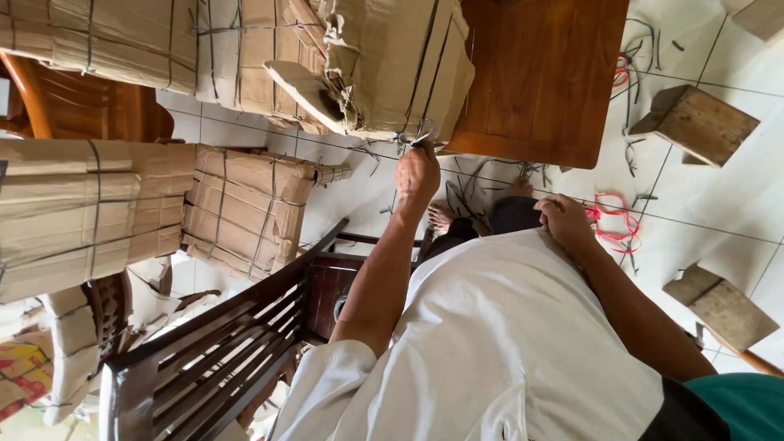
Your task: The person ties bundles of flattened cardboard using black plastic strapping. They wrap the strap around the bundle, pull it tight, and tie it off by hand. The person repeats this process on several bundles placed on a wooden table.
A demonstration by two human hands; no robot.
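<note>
My left hand [417,174] reaches forward and pinches the dark strapping band [414,135] at the near edge of a cardboard-wrapped bundle [392,65]. My right hand [563,222] rests with curled fingers on my thigh, at the hem of my white shirt [506,327], and holds nothing. A bare foot [441,216] shows on the white tiled floor between the two hands. The bundle leans against a brown wooden panel [539,73].
More strapped cardboard bundles stand at the left [82,204], centre left [245,208] and top [114,37]. A dark slatted wooden chair [220,351] lies at the lower left. Wooden blocks [698,122] [719,306], red cord [612,216] and cut strap pieces litter the tiles at the right.
</note>
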